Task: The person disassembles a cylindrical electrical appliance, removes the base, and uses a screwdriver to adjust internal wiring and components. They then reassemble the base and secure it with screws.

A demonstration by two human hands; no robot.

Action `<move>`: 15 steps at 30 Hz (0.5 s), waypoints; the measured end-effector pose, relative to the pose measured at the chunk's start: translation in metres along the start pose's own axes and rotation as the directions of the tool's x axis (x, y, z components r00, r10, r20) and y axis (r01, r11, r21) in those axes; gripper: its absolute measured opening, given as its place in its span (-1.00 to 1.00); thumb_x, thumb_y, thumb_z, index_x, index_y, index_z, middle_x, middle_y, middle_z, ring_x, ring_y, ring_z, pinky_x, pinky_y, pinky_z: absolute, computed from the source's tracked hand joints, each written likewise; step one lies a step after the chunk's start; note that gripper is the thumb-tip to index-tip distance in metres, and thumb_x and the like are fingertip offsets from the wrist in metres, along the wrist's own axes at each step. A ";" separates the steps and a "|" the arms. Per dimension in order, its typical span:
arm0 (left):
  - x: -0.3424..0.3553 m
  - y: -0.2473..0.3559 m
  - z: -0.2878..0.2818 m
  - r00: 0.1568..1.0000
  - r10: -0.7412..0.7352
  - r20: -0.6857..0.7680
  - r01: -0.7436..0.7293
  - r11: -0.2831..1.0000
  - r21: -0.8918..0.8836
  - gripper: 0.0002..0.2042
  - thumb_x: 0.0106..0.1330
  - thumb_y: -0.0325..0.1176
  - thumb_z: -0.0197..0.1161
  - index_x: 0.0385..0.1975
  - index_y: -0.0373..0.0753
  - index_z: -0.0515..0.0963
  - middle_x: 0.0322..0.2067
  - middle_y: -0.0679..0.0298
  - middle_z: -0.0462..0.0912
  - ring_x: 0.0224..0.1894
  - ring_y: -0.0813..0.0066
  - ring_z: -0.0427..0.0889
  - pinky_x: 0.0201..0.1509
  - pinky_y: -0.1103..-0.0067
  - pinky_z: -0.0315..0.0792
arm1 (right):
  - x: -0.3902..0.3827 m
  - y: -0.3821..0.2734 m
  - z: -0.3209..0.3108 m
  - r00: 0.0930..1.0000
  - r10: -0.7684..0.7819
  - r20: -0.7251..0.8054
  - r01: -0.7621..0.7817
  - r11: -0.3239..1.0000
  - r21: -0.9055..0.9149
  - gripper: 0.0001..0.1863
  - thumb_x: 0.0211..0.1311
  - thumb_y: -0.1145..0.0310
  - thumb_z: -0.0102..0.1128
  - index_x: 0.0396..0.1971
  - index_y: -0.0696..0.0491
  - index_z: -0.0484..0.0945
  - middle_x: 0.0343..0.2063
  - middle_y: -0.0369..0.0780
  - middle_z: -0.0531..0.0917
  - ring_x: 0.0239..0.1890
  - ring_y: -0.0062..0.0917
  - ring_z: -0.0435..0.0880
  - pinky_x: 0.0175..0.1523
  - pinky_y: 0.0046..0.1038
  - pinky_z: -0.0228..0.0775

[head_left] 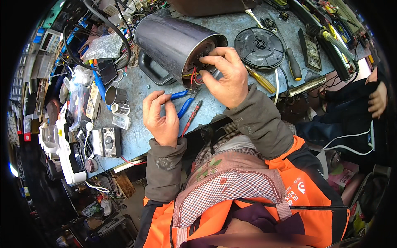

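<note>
A dark metal jug-shaped vessel [169,41] with a black handle [151,68] lies on its side, its underside facing right. Red and yellow wires [193,76] come out of that underside. My right hand [228,78] is at the opening with fingers bent in a pinch; whatever is between the fingertips is hidden. Lower left, my left hand [160,118] has its fingers curled at the handles of blue-handled pliers [186,106], whose jaws point toward the wires. Below the pliers lies a red and black test probe [192,118].
Right of the vessel lie a round black base [259,48], a yellow-handled screwdriver [262,79] and a dark-handled screwdriver [293,65]. A multimeter [106,142], a metal cup [115,95] and cluttered tools crowd the left. Another person's hand [377,99] shows at far right.
</note>
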State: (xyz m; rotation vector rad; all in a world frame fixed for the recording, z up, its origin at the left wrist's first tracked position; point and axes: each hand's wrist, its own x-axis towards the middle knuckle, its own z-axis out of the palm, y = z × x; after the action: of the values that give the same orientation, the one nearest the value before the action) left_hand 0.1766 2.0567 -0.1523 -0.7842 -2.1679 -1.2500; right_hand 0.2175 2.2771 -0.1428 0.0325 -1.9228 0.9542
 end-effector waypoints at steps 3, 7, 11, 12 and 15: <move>0.001 0.000 0.001 1.000 0.021 -0.015 -0.021 1.000 0.002 -0.80 0.24 -0.73 0.32 -0.20 -0.34 0.74 -0.04 0.04 0.76 0.00 0.12 0.77 0.16 0.35 0.62 | 0.000 0.003 0.001 1.000 -0.006 0.005 0.006 1.000 -0.014 -0.63 0.04 0.60 0.56 -0.08 0.11 0.80 -0.08 -0.12 0.68 -0.05 -0.26 0.75 0.04 -0.32 0.65; 0.002 0.000 0.001 1.000 0.019 -0.014 -0.019 1.000 -0.004 -0.80 0.24 -0.73 0.33 -0.20 -0.34 0.74 -0.04 0.04 0.75 0.00 0.12 0.77 0.16 0.35 0.62 | 0.000 0.003 0.002 1.000 0.006 -0.002 -0.006 1.000 -0.018 -0.61 0.05 0.60 0.57 -0.06 0.10 0.80 -0.06 -0.12 0.69 -0.03 -0.26 0.76 0.05 -0.31 0.65; 0.001 -0.001 0.001 1.000 -0.001 -0.006 0.001 1.000 -0.018 -0.82 0.29 -0.72 0.33 -0.19 -0.33 0.74 -0.03 0.06 0.76 0.03 0.18 0.75 0.21 0.37 0.59 | 0.002 -0.002 0.002 0.999 0.024 -0.024 -0.024 1.000 -0.013 -0.58 0.04 0.59 0.59 -0.04 0.11 0.76 -0.04 -0.11 0.71 -0.01 -0.26 0.77 0.07 -0.29 0.65; 0.000 -0.001 0.001 1.000 -0.010 -0.001 0.010 1.000 -0.021 -0.82 0.31 -0.72 0.34 -0.19 -0.33 0.74 -0.02 0.07 0.76 0.04 0.22 0.75 0.23 0.38 0.58 | 0.002 -0.004 0.001 0.995 0.095 -0.022 -0.094 0.996 0.008 -0.58 0.04 0.58 0.59 -0.04 0.12 0.74 -0.04 -0.11 0.71 -0.01 -0.25 0.77 0.07 -0.29 0.65; -0.001 -0.001 0.000 1.000 -0.013 -0.007 0.012 1.000 -0.027 -0.82 0.31 -0.72 0.33 -0.19 -0.33 0.74 -0.02 0.07 0.76 0.04 0.22 0.75 0.22 0.38 0.58 | 0.000 -0.007 0.001 0.978 0.207 -0.013 -0.207 0.978 0.037 -0.59 0.04 0.56 0.59 -0.06 0.14 0.69 -0.06 -0.10 0.71 -0.02 -0.19 0.76 0.06 -0.25 0.65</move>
State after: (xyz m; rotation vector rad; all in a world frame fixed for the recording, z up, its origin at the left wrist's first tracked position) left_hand 0.1761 2.0565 -0.1537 -0.7776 -2.1575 -1.2893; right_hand 0.2195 2.2721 -0.1385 -0.1577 -1.9200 1.1233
